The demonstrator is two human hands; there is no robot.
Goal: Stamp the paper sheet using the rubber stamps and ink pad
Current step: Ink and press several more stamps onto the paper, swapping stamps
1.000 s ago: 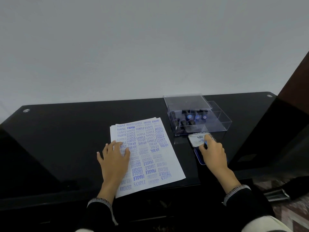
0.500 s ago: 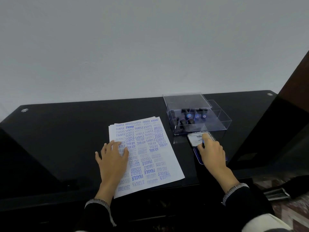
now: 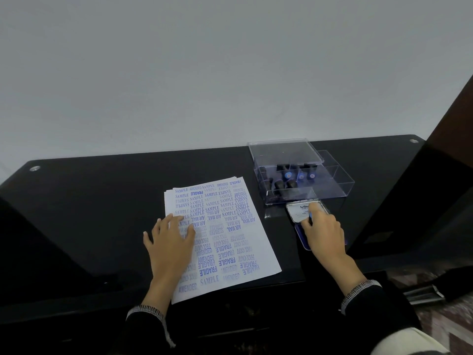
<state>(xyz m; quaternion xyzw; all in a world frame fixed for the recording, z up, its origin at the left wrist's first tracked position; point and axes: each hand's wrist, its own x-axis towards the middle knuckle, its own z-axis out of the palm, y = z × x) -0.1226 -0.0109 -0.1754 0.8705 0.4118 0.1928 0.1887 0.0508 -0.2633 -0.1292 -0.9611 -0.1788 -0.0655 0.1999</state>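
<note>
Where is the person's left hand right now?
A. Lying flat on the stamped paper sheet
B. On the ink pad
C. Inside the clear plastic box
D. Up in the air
A: the left hand lies with spread fingers on the paper sheet.

Left hand [image 3: 172, 245] flat, fingers spread; right hand [image 3: 323, 233] curled in a downward grip.
</note>
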